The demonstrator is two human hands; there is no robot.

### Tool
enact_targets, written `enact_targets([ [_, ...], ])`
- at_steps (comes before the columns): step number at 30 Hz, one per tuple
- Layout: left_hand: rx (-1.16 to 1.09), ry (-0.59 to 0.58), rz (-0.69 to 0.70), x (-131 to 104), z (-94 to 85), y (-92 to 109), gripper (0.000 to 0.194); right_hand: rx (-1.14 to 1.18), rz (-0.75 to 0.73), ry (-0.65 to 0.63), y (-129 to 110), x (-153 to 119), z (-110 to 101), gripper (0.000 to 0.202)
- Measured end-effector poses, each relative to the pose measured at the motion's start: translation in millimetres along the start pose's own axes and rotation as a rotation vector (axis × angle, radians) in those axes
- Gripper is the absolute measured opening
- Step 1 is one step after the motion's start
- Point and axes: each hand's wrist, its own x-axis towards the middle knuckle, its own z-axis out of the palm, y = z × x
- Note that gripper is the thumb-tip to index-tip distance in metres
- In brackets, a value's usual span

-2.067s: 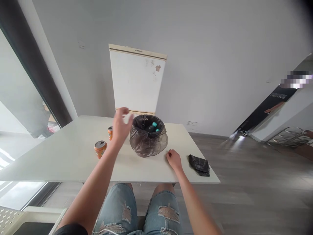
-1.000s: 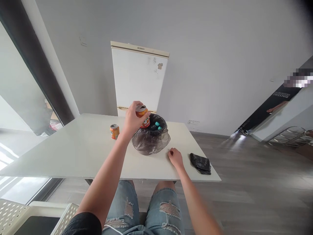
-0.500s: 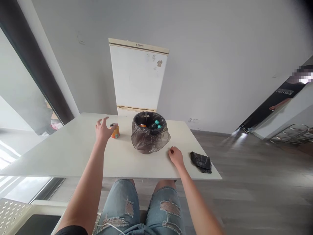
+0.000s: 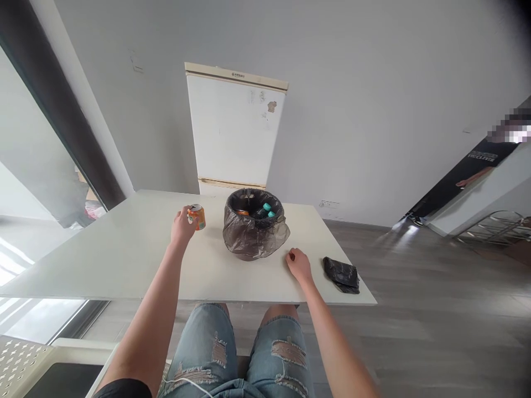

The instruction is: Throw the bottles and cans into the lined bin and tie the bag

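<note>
My left hand (image 4: 183,225) is closed around an orange drink can (image 4: 198,217), which tilts slightly on or just over the table; I cannot tell if it touches. To the can's right stands a bin lined with a thin black plastic bag (image 4: 251,237), the bag's edge folded down outside. Inside the bin I see bottles with teal caps (image 4: 267,209) and something orange (image 4: 241,212). My right hand (image 4: 298,265) rests on the table in front of the bin, fingers curled; whatever they hold, if anything, is hidden.
A folded black plastic bag (image 4: 341,275) lies near the right edge of the white table (image 4: 112,249). Behind the table stands a white fridge (image 4: 234,127) against the wall. At far right, a person (image 4: 468,166) is partly visible near a metal rack (image 4: 493,226).
My left hand, spread beside the can before, has closed on it. The can has tilted and shifted slightly up and to the right. My right hand has not moved.
</note>
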Motion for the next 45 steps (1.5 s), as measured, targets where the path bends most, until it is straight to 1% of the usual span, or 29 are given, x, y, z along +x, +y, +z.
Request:
enact_targets([
  [3,-0.041,0.076,0.025,0,-15.2,17,0.047,0.005,-0.002,0.003,-1,0,0,0.019],
  [5,-0.085,0.162,0.051,-2,-29.9,33,0.047,0.010,-0.003,0.000,-1,-1,-1,0.019],
  [9,-0.216,0.370,0.123,-10,-62.8,77,0.048,0.024,-0.004,-0.012,0,-1,-1,0.021],
  [11,-0.299,0.413,0.152,-17,-74.6,101,0.046,0.025,-0.002,-0.010,1,-1,-1,0.021],
  [12,-0.346,0.413,0.160,-21,-78.2,112,0.044,0.025,-0.001,-0.007,1,0,-1,0.021],
  [14,-0.427,0.363,0.179,-29,-80.6,133,0.040,0.025,-0.001,-0.002,1,0,-1,0.020],
  [17,-0.443,0.211,0.227,-40,-73.8,156,0.038,0.024,0.002,-0.003,1,-1,-1,0.020],
  [20,-0.379,0.101,0.266,-47,-60.6,171,0.038,0.020,0.004,-0.009,0,-1,-1,0.020],
  [24,-0.277,0.038,0.309,-49,-44.6,181,0.033,0.019,0.004,-0.010,1,0,-2,0.021],
  [26,-0.242,0.029,0.321,-49,-39.9,181,0.032,0.023,0.005,-0.010,1,0,-1,0.021],
  [28,-0.253,0.086,0.304,-49,-36.9,175,0.035,0.031,0.006,-0.008,2,0,0,0.021],
  [30,-0.294,0.160,0.232,-49,-33.4,162,0.039,0.040,0.006,-0.005,3,1,1,0.020],
  [31,-0.314,0.173,0.170,-49,-30.8,153,0.040,0.046,0.005,-0.003,3,1,1,0.020],
  [32,-0.332,0.152,0.090,-50,-27.2,143,0.040,0.051,0.005,0.000,4,1,1,0.020],
  [33,-0.354,0.100,-0.011,-51,-22.5,132,0.042,0.056,0.005,0.003,4,1,1,0.020],
  [34,-0.388,0.022,-0.128,-52,-16.7,119,0.044,0.063,0.004,0.006,4,1,1,0.020],
  [36,-0.523,-0.203,-0.400,-57,-2.7,95,0.051,0.082,0.004,0.011,3,1,1,0.020],
  [37,-0.624,-0.331,-0.526,-60,4.8,85,0.055,0.094,0.004,0.012,3,0,1,0.020],
  [39,-0.829,-0.557,-0.728,-67,18.7,68,0.059,0.125,0.007,0.018,2,-1,1,0.020],
  [40,-0.920,-0.638,-0.791,-70,24.4,62,0.058,0.144,0.012,0.022,2,-1,1,0.021],
  [41,-0.997,-0.697,-0.832,-72,28.9,58,0.056,0.165,0.019,0.026,1,-2,1,0.022],
  [42,-1.060,-0.730,-0.854,-73,32.2,57,0.053,0.191,0.031,0.031,1,-1,1,0.025],
  [43,-1.106,-0.748,-0.862,-72,34.3,57,0.050,0.221,0.049,0.035,0,0,0,0.028],
  [45,-1.152,-0.743,-0.845,-67,35.6,61,0.041,0.282,0.087,0.045,-4,5,-4,0.039],
])
